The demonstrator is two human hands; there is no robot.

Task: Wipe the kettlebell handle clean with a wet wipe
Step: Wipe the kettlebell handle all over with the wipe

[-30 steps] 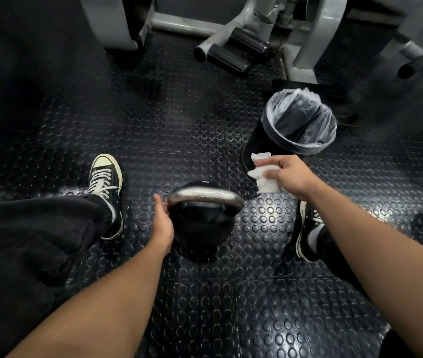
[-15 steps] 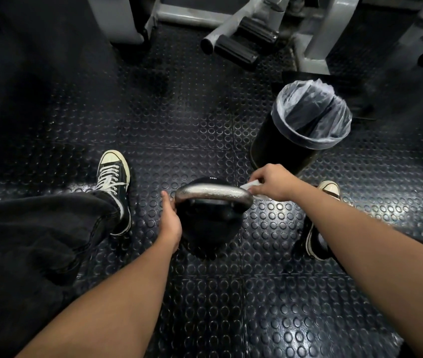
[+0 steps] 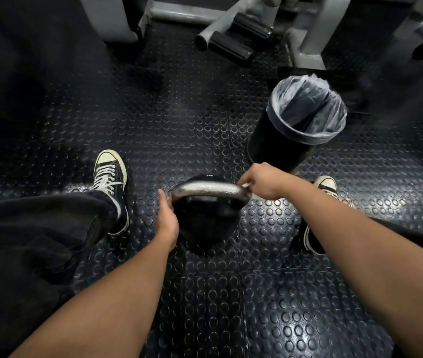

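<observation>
A black kettlebell with a shiny steel handle stands on the studded rubber floor between my feet. My left hand rests against the kettlebell's left side, just below the handle's left end. My right hand grips the right end of the handle with a white wet wipe wrapped under its fingers. Only a small edge of the wipe shows.
A black bin lined with a clear bag stands just beyond my right hand. Grey gym machine frames and black roller pads fill the back. My sneakers sit left and right of the kettlebell.
My right hand came down from in front of the bin with the wipe and closed on the right end of the handle. The left hand stayed against the kettlebell.
</observation>
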